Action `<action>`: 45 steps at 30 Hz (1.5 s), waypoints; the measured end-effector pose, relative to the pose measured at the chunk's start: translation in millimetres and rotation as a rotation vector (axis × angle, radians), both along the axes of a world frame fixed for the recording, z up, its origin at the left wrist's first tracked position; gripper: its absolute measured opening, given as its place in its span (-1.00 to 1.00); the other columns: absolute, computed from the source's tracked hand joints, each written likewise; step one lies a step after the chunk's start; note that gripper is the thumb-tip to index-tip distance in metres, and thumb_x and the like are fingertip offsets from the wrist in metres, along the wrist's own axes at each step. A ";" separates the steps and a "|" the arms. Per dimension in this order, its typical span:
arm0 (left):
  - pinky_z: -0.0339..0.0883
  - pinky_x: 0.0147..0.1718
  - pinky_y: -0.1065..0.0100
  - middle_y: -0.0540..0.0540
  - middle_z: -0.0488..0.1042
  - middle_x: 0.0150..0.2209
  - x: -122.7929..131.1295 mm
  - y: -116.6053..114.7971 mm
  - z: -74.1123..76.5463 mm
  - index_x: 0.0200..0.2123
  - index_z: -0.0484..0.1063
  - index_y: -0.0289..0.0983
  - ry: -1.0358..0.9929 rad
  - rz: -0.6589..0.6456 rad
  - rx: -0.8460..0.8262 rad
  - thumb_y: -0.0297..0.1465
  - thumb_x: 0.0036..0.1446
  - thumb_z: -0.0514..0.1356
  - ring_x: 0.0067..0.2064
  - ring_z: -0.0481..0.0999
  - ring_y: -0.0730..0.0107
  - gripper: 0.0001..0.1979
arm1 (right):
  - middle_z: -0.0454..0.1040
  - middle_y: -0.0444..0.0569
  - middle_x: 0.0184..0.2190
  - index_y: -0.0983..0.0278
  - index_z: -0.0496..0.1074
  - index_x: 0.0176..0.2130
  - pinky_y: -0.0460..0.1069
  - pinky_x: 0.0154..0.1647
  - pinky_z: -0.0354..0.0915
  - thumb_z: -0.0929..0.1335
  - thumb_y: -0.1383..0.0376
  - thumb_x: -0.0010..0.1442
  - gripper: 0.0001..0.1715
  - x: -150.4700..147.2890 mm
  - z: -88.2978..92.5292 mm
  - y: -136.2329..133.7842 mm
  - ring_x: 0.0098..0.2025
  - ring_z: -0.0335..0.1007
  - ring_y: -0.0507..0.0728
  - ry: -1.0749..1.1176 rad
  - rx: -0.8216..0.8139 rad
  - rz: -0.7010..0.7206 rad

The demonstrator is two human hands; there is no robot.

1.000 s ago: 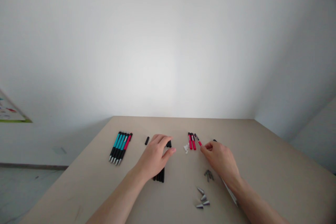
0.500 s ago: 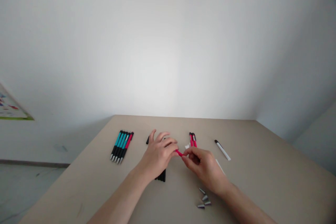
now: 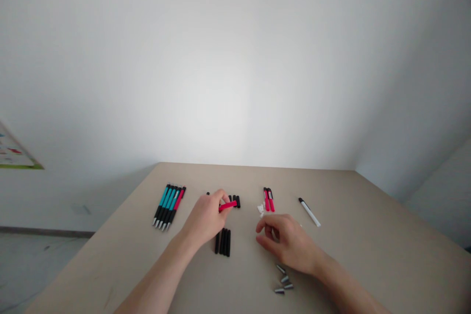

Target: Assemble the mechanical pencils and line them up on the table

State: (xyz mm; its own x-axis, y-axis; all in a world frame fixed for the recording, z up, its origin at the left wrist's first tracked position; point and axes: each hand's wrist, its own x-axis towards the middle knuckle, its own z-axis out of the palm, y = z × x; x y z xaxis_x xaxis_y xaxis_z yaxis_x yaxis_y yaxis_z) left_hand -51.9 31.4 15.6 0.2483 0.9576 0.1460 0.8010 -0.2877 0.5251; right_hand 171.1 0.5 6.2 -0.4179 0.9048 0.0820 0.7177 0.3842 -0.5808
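My left hand (image 3: 204, 218) pinches a red pen barrel (image 3: 228, 205) above the beige table (image 3: 368, 255), close to a few short black caps (image 3: 235, 200). Just below it lie three black grip sleeves (image 3: 222, 242) side by side. My right hand (image 3: 285, 240) hovers over the table with fingers loosely curled and nothing visible in them. Two red pen barrels (image 3: 268, 199) and small white parts (image 3: 261, 209) rest just beyond the right hand. Several silver pen tips (image 3: 283, 280) lie near my right wrist.
A row of assembled teal and red pens (image 3: 168, 206) lies at the left of the table. A white refill with a black end (image 3: 309, 211) lies to the right. A white wall stands behind the table; a poster corner (image 3: 13, 152) shows at far left.
My right hand picked a red barrel from the group at the right and passed it to my left hand. The right hand then drew back toward me, without the barrel.
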 end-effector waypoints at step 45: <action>0.08 -0.51 0.43 -0.06 0.47 -0.49 6.4 -9.2 -4.2 -0.35 0.42 -0.23 0.116 -0.158 -0.077 -0.25 0.15 0.08 -0.50 0.40 0.36 -0.80 | 0.54 0.07 -0.49 0.28 0.45 -0.53 -0.04 -0.48 0.11 0.31 0.32 -0.04 -0.87 59.1 -13.4 22.8 -0.40 0.46 0.19 -0.366 -0.128 -0.497</action>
State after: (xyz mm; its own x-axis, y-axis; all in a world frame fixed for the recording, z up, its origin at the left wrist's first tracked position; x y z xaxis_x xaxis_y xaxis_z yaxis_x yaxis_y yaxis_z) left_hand -45.5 22.3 11.4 0.4067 0.9129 0.0358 0.8055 -0.3768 0.4573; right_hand 230.2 23.3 -7.3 0.0743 0.9913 -0.1085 0.9536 -0.1025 -0.2832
